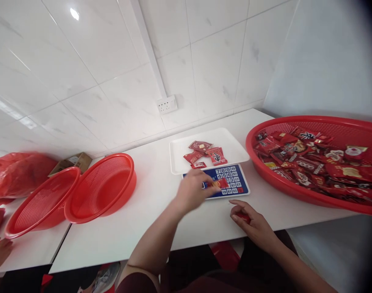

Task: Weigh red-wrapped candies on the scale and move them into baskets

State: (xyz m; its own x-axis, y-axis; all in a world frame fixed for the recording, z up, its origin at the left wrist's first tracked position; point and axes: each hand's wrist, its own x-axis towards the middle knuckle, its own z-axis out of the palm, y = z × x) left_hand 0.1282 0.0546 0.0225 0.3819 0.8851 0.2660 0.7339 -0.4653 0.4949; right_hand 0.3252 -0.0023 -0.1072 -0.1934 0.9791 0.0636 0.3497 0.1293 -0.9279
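Packet (pixel 224 183), small and red, is pinched in the grip of the left hand (pixel 192 188) over a blue keypad (pixel 243 180) beside a white tray (pixel 237 147), while the right hand (pixel 256 226) curls around a partly hidden red wrapper (pixel 246 219) near the front of the table (pixel 155 215).

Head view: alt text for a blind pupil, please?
A person's left hand holds a blurred red item over a flat blue keypad; the right hand cups something red. Beyond, a white plastic tray bears red packets; rightward, a big red plastic basket holds more.
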